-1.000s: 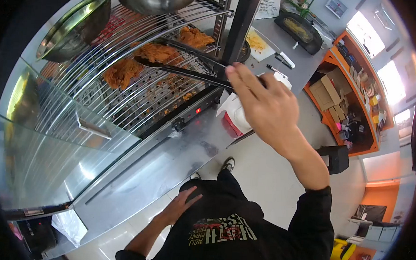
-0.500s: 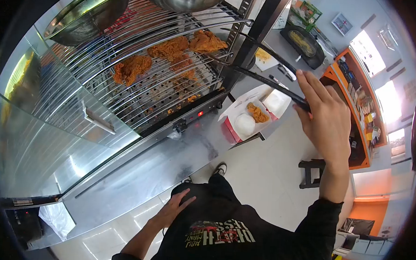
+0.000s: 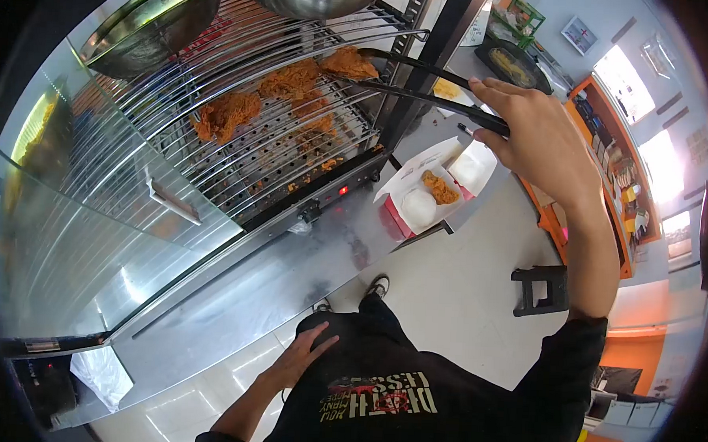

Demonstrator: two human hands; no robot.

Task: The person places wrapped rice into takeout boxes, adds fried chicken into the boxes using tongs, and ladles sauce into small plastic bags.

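My right hand (image 3: pixel 535 134) is closed around black tongs (image 3: pixel 446 105), which reach left over the wire rack (image 3: pixel 246 165) of a warming cabinet. The tong tips lie on both sides of a piece of fried chicken (image 3: pixel 349 63) at the rack's right end. Beside it rest another fried chicken piece (image 3: pixel 291 79) and, farther left, a third one (image 3: pixel 227 117). My left hand (image 3: pixel 301 358) lies with fingers spread against the front of my black shirt, holding nothing. Right of the cabinet, a paper box (image 3: pixel 398 215) contains a small fried chicken piece (image 3: pixel 439 187) and a round white mound (image 3: pixel 418 207).
Metal bowls (image 3: pixel 153 26) stand above the rack. Glass panels (image 3: pixel 93 233) enclose the cabinet's left side, and a steel counter (image 3: pixel 232 302) runs along its front. A black stool (image 3: pixel 539 291) is on the floor at right. Behind are a black tray (image 3: pixel 515 68) and orange shelving (image 3: pixel 610 153).
My right hand has moved up and slightly left with the tongs. Their tips have come from the rack's right edge to either side of the rightmost chicken piece.
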